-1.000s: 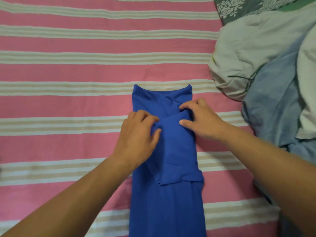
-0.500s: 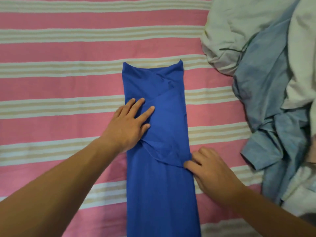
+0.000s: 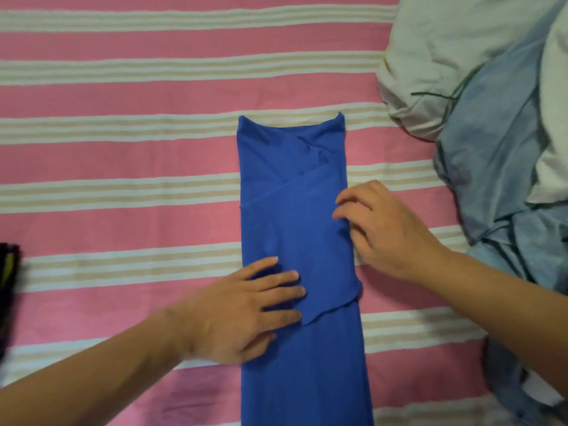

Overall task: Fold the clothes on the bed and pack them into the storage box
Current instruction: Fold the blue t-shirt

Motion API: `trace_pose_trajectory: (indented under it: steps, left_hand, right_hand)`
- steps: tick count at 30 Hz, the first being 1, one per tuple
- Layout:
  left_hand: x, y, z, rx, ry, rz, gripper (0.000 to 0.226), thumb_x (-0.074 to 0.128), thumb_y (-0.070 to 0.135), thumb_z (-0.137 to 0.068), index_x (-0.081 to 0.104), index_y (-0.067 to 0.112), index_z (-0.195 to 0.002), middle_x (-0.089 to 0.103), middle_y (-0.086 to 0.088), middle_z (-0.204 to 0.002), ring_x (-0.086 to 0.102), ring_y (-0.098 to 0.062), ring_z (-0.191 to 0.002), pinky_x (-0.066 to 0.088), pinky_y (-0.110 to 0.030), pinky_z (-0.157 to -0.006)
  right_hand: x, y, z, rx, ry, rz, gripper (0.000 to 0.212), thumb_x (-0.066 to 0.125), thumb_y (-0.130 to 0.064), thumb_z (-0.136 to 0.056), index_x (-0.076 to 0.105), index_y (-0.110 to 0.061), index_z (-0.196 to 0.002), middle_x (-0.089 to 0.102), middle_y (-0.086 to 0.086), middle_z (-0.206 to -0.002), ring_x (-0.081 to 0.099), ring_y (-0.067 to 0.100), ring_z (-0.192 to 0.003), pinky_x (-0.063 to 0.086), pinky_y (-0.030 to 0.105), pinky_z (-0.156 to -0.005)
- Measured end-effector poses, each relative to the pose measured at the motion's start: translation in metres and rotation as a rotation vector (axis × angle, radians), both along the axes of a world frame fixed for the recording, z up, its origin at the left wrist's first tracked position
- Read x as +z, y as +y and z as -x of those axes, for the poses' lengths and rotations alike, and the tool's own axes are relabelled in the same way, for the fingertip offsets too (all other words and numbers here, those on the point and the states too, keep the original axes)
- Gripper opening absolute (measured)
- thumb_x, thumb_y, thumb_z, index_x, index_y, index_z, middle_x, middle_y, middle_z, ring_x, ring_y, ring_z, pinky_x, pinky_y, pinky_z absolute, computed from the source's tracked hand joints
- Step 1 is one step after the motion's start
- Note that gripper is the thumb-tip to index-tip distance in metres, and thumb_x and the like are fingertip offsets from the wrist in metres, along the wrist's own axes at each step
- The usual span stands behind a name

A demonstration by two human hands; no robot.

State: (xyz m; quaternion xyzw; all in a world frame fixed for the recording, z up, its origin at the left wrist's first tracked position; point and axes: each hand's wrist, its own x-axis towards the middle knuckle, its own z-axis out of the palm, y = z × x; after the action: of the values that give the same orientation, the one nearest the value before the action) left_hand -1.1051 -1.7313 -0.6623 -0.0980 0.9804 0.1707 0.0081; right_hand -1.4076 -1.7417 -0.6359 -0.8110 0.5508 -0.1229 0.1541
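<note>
Bed: pink sheet with white and tan stripes running side to side, fills pretty much the whole view.
Shirt: blue shirt lies flat mid-bed, folded into a long narrow strip that runs from the upper middle down off the bottom edge. Both sleeves are tucked in across the front, one flap crossing over on a diagonal.
Left hand: left hand is flat on the lower left part of the shirt, fingers straight and spread, pressing the cloth down right by the flap's bottom edge. Not gripping anything.
Right hand: right hand sits at the shirt's right edge, a bit further up. Fingers are curled, tips touching the fold; honestly can't tell if it's pinching the cloth or just resting on it.
Pile: unfolded clothes heaped at the right side of the bed, a whitish garment on top and a light blue garment under and beside it. Near the shirt, not touching.
Left edge: something dark pokes in, too blurry to make out.
</note>
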Motion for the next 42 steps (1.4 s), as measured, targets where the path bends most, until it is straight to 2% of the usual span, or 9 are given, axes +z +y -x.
trace_pose_trajectory:
  steps: [5,9,16,20,25,29,33,38,42]
  left_hand:
    - [-0.001,-0.074,0.036,0.877,0.199,-0.123,0.045,0.055,0.029,-0.096,0.055,0.009,-0.137,0.055,-0.013,-0.134,0.054,-0.031,-0.119,0.044,-0.04,-0.102]
    - [-0.002,-0.157,0.061,1.608,0.222,-0.845,0.03,0.069,0.036,-0.093,0.061,0.008,-0.089,0.052,-0.003,-0.074,0.05,-0.021,-0.063,0.041,-0.029,-0.062]
    - [0.011,-0.195,0.05,1.382,0.258,-1.325,0.01,0.065,0.018,-0.096,0.067,0.023,-0.087,0.066,0.007,-0.086,0.059,-0.006,-0.065,0.046,-0.016,-0.057]
    - [0.051,-0.13,0.014,1.114,0.588,-1.369,0.026,0.07,0.01,-0.088,0.065,0.023,-0.111,0.068,0.005,-0.112,0.061,-0.015,-0.106,0.044,-0.032,-0.094]
    - [0.038,-0.008,-0.028,1.023,0.284,-0.829,0.028,0.076,0.024,-0.076,0.069,0.032,-0.102,0.057,0.003,-0.119,0.058,-0.014,-0.115,0.044,-0.033,-0.1]
    - [0.004,0.068,-0.055,0.947,0.075,-0.564,0.057,0.074,-0.005,-0.084,0.066,0.04,-0.117,0.047,-0.001,-0.127,0.047,-0.019,-0.122,0.041,-0.038,-0.107]
    - [0.018,0.082,-0.062,1.067,0.121,-0.51,0.048,0.062,0.0,-0.092,0.064,0.037,-0.122,0.047,0.001,-0.134,0.041,-0.015,-0.126,0.028,-0.005,-0.103]
    - [0.017,0.014,-0.018,0.735,0.134,-0.041,0.046,0.046,0.035,-0.103,0.054,0.019,-0.145,0.04,-0.015,-0.156,0.035,-0.037,-0.144,0.033,-0.052,-0.116]
    - [-0.025,-0.018,0.035,0.546,-0.195,0.059,0.064,0.016,0.061,-0.103,0.017,0.036,-0.161,0.011,-0.008,-0.17,0.003,-0.034,-0.156,0.005,-0.052,-0.125]
  right_hand:
    - [-0.012,-0.077,-0.001,-0.691,-0.298,-0.365,0.055,0.061,-0.027,-0.094,0.043,-0.014,-0.145,0.047,0.005,-0.142,0.052,0.023,-0.126,0.041,0.035,-0.106]
    - [-0.019,-0.129,-0.001,-0.995,-0.792,-0.715,0.013,0.066,-0.027,-0.095,0.065,-0.017,-0.102,0.07,-0.001,-0.103,0.069,0.013,-0.086,0.059,0.031,-0.077]
    - [-0.005,-0.136,-0.008,-0.922,-0.964,-0.721,0.01,0.061,-0.005,-0.096,0.065,-0.012,-0.103,0.069,-0.004,-0.084,0.065,0.008,-0.07,0.051,0.017,-0.051]
    - [0.036,-0.059,-0.003,-0.658,-1.076,-0.431,0.029,0.068,0.005,-0.086,0.069,-0.014,-0.109,0.073,0.005,-0.114,0.069,0.017,-0.107,0.055,0.03,-0.093]
    - [0.027,0.079,-0.017,-0.621,-0.755,-0.425,0.031,0.076,-0.015,-0.066,0.071,-0.037,-0.087,0.051,0.0,-0.14,0.056,-0.003,-0.119,0.045,0.021,-0.103]
    - [-0.016,0.153,-0.02,-0.643,-0.454,-0.458,0.059,0.07,0.007,-0.08,0.067,-0.052,-0.082,0.04,-0.009,-0.142,0.037,0.02,-0.138,0.035,0.043,-0.116]
    - [0.001,0.161,-0.018,-0.718,-0.37,-0.338,0.059,0.051,0.02,-0.082,0.068,-0.036,-0.092,0.045,-0.003,-0.137,0.045,0.024,-0.133,0.039,0.029,-0.11]
    - [0.013,0.081,-0.061,-0.426,-0.118,-0.187,0.045,0.046,-0.012,-0.097,0.051,-0.015,-0.143,0.037,0.012,-0.154,0.032,0.032,-0.141,0.023,0.038,-0.119]
    - [-0.052,0.038,-0.077,-0.294,0.255,-0.32,0.064,0.026,-0.051,-0.105,0.012,-0.021,-0.16,0.007,0.007,-0.168,0.003,0.035,-0.153,0.009,0.052,-0.123]
